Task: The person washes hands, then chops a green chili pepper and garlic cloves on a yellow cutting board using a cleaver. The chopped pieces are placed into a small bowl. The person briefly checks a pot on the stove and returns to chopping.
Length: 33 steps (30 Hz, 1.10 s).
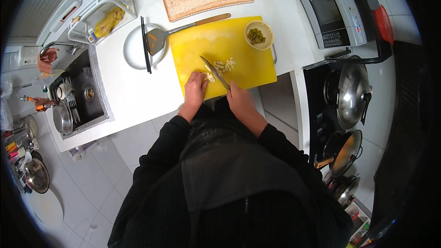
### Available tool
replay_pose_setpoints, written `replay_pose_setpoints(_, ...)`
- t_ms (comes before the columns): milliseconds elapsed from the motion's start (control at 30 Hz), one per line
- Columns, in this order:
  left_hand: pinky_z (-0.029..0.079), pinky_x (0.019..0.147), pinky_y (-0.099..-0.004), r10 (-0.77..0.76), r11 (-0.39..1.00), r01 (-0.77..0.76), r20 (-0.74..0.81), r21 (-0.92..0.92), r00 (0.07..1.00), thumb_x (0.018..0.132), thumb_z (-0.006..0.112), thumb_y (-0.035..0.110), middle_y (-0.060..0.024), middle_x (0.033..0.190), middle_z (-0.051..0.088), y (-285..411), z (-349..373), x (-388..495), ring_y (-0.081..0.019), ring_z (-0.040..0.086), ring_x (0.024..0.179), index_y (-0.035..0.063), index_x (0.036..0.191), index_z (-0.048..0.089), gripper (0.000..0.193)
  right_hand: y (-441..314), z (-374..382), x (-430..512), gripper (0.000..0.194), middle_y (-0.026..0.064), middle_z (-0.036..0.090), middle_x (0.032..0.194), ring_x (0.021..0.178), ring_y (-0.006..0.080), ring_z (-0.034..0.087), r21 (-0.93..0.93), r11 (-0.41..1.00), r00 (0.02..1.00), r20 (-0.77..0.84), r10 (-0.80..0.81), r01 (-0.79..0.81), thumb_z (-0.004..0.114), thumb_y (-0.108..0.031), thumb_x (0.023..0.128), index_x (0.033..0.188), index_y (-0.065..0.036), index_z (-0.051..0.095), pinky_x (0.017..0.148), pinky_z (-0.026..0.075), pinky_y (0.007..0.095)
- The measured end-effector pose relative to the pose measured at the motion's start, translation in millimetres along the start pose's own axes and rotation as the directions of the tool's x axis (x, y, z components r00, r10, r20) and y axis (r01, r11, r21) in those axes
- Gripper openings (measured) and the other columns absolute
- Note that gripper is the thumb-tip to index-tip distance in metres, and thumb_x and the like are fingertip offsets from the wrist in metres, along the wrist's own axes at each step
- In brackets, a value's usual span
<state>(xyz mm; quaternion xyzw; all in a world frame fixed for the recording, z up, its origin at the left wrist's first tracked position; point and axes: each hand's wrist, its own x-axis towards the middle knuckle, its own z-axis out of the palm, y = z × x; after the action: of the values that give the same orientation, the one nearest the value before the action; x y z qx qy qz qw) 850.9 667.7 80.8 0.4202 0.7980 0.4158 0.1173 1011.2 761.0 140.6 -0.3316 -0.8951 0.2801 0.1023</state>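
Note:
My right hand (242, 102) grips a kitchen knife (215, 71), its blade slanting up and left over a yellow cutting board (193, 50). Curled close to the blade, my left hand (194, 90) steadies pale pieces that look like garlic (209, 77) against the board. On the blade's other side lie small chopped pieces (228, 64) of the same pale food. A small cream bowl (260, 47) with cut green pieces stands at the board's far right corner. The knife handle is mostly hidden in my hand.
Left of the board, black chopsticks (145, 41) and a spatula (179, 29) rest across a plate (132, 57). A woven-pattern tray (210, 0) lies behind. The sink (81, 82) is left; a microwave (324, 3) and a stove holding lidded pans (353, 93) are right.

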Motion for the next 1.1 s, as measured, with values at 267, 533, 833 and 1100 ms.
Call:
replay_pose_setpoints(267, 0.052, 0.068, -0.0398, 0.027, 0.998, -0.021, -0.103, 0.057, 0.994, 0.076, 0.067, -0.004, -0.015, 0.088, 0.062, -3.0, 0.4, 1.7, -0.0348, 0.063, 0.077, 0.0029, 0.091, 0.065, 0.016, -8.5, 28.8, 9.1, 0.012, 0.0196, 0.063, 0.072, 0.066, 0.0428, 0.061, -0.092, 0.994, 0.994, 0.077, 0.074, -0.066, 0.055, -0.015, 0.092, 0.098, -0.005, 0.051, 0.06, 0.046, 0.0543)
replay_pose_setpoints(533, 0.052, 0.068, -0.0385, 0.02, 0.999, -0.018, -0.041, 0.047, 0.999, 0.077, 0.068, -0.002, -0.0134, 0.085, 0.066, -12.8, 3.0, -1.2, -0.0333, 0.065, 0.077, 0.0037, 0.085, 0.066, 0.01, -12.1, 18.2, -1.9, 0.012, 0.0193, 0.062, 0.071, 0.067, 0.0421, 0.061, -0.08, 0.993, 0.991, 0.09, 0.095, -0.088, 0.055, -0.016, 0.093, 0.093, -0.006, 0.049, 0.059, 0.047, 0.0515)
replay_pose_setpoints(833, 0.052, 0.068, -0.0385, 0.003, 1.0, -0.002, -0.053, 0.022, 0.999, 0.078, 0.069, 0.0, -0.0134, 0.084, 0.067, -14.8, -0.8, -2.0, -0.0334, 0.065, 0.076, 0.0035, 0.084, 0.066, 0.007, -15.5, 27.9, 0.4, 0.013, 0.0189, 0.062, 0.071, 0.069, 0.0437, 0.061, 0.007, 0.998, 0.998, 0.031, 0.062, -0.062, 0.054, -0.016, 0.093, 0.093, -0.005, 0.048, 0.059, 0.046, 0.0536)
replay_pose_setpoints(1100, 0.051, 0.066, -0.0391, 0.02, 1.0, -0.02, -0.075, 0.01, 0.997, 0.078, 0.069, 0.002, -0.0131, 0.082, 0.066, -20.3, 3.3, -3.4, -0.0336, 0.065, 0.075, 0.0042, 0.084, 0.065, 0.007, -19.0, 33.8, -1.8, 0.013, 0.021, 0.063, 0.076, 0.072, 0.0441, 0.061, 0.02, 0.997, 0.996, 0.026, 0.08, -0.08, 0.055, -0.017, 0.092, 0.094, -0.005, 0.049, 0.061, 0.046, 0.0545)
